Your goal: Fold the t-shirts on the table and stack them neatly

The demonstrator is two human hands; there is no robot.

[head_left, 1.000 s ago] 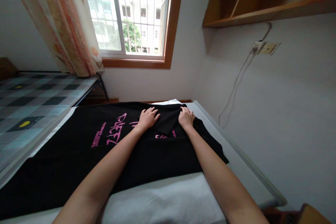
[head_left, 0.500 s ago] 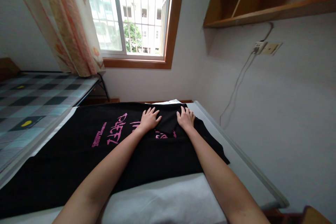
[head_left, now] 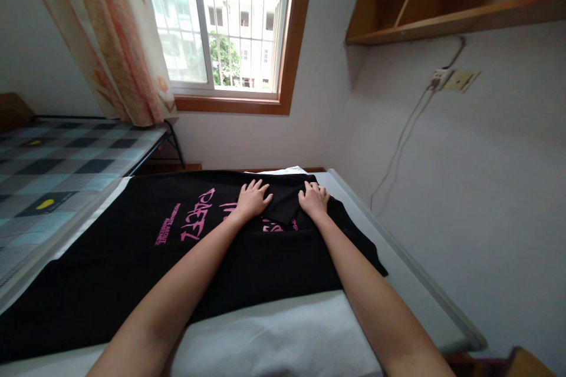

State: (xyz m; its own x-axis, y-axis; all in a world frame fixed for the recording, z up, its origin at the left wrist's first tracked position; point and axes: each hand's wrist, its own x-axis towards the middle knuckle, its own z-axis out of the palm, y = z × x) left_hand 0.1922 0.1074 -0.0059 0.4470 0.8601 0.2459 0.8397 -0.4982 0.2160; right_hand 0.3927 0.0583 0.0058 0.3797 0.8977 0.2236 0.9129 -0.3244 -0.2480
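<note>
Your left hand (head_left: 253,200) has fanned its fingers wider over the last second, and the black flap (head_left: 283,205) between your hands lies slightly differently, baring a little more pink print; your right hand (head_left: 313,199) has barely shifted. Take 12 o'clock as straight ahead. Your left hand is just short of 12, your right just past it, both on the black shirt (head_left: 132,283), which spreads from about 9 o'clock to 1 over a pale surface (head_left: 411,300). Left fingers lie apart, flat on the cloth, probably to steady it. Right fingers curve over the flap's far side, perhaps keeping it down; you can't tell whether they pinch any fabric. That flap hides part of the print, while the pink lettering (head_left: 194,221) toward 11 stays readable as shapes. Matt and soft-looking, the shirt has shallow ripples and a fairly straight near edge. Closer in, toward 12, smooth white cloth (head_left: 265,330) looks gently rounded. Checked bedding (head_left: 79,165) sits at 10.
</note>
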